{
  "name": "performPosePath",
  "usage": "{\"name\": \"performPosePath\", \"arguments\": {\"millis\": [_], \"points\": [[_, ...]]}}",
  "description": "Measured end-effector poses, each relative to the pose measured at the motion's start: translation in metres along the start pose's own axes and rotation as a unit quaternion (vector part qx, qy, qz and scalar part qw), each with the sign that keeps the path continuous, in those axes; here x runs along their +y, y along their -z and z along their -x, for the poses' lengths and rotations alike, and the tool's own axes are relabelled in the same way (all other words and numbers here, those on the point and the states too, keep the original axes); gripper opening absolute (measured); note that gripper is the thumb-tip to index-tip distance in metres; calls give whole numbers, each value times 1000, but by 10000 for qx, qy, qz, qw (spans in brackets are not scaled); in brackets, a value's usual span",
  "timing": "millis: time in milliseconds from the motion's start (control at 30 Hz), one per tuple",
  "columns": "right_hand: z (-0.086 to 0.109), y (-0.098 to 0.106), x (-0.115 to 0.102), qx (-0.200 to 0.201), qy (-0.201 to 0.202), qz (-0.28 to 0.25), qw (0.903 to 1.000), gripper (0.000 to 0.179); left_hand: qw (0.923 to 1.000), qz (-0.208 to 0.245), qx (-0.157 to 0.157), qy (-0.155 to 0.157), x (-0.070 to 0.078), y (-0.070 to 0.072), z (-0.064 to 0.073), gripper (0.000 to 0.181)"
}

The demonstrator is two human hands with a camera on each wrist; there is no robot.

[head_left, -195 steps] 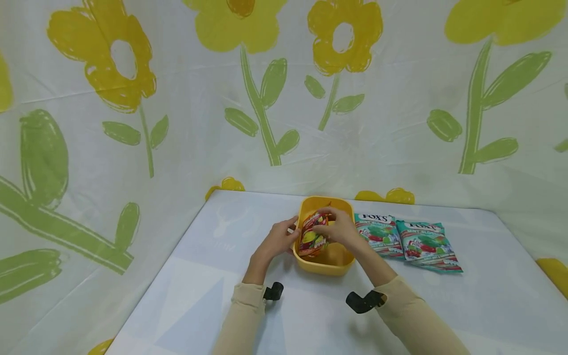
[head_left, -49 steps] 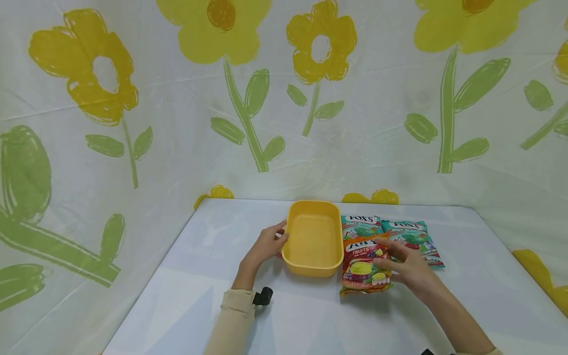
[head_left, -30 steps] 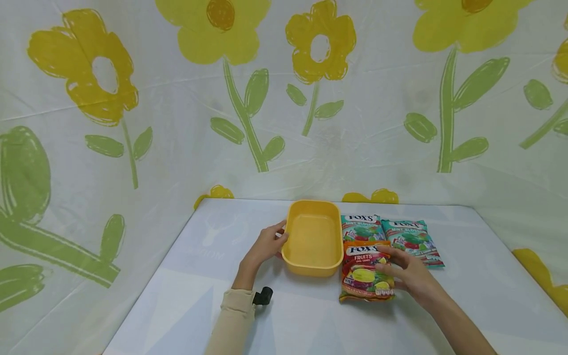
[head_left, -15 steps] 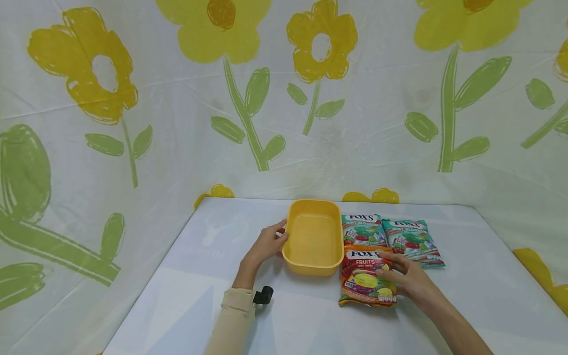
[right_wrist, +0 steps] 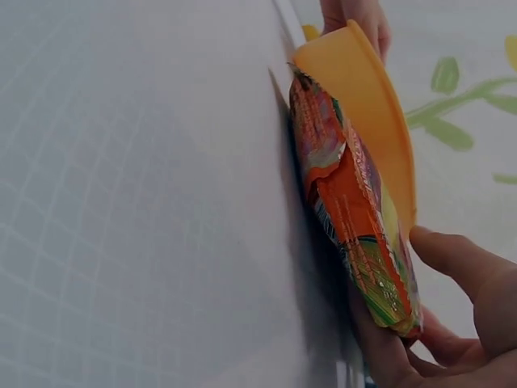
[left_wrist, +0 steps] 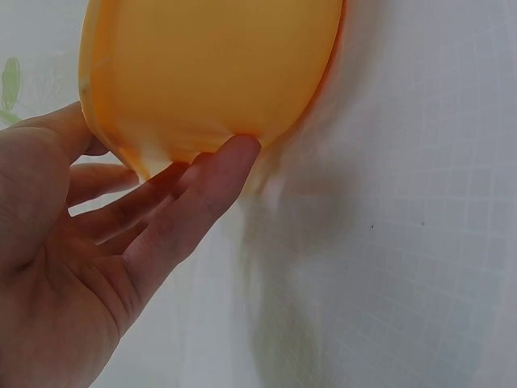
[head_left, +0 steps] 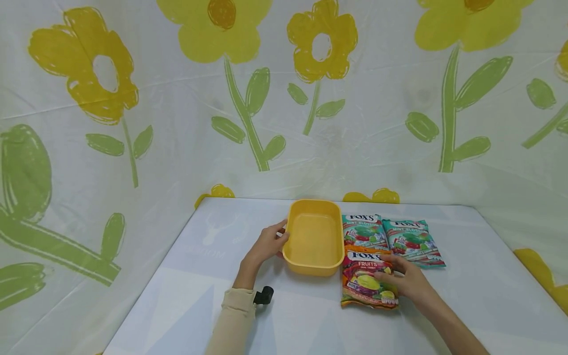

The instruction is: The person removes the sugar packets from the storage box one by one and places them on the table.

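Observation:
In the head view, my left hand (head_left: 265, 245) holds the left side of a yellow rectangular plastic container (head_left: 312, 270), thumb at the rim. The left wrist view shows fingers (left_wrist: 182, 218) against the container's outer wall. Nothing lies inside the container. To its right, my right hand (head_left: 407, 282) grips the right edge of a red and orange bag of Fox's Fruits candy (head_left: 367, 282). In the right wrist view, the thumb (right_wrist: 452, 255) is on the bag's printed face and the other fingers are behind it. The bag lies low over the table, label up.
Two teal bags of Fox's Mint Blossom candy lie behind the red one: one bag (head_left: 365, 230) beside the container, another bag (head_left: 413, 242) farther right. The white table (head_left: 199, 276) ends at a flower-print curtain (head_left: 186, 148) at the back and left.
The fruit candy bag, inside the container at first, is now out to its right. Lately my right hand has drawn it slightly nearer, uncovering more of the teal bag. The left hand stays at the container.

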State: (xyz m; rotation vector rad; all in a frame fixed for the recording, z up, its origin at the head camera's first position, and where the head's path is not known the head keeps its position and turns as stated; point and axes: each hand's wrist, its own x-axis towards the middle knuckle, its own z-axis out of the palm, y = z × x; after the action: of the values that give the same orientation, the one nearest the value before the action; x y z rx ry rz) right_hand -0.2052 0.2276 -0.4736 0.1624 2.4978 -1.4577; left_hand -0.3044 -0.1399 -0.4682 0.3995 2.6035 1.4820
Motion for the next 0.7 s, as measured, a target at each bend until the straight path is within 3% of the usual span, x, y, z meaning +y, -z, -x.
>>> {"name": "performPosePath", "arguments": {"millis": [433,700], "points": [[-1,-3,3,455,693,1158,9898,77,10000,-80,-5,3,3,0,-1,54],[2,-2,3,582,710,1358,9865,76,10000,-60,0,33,2,0,1,54]]}}
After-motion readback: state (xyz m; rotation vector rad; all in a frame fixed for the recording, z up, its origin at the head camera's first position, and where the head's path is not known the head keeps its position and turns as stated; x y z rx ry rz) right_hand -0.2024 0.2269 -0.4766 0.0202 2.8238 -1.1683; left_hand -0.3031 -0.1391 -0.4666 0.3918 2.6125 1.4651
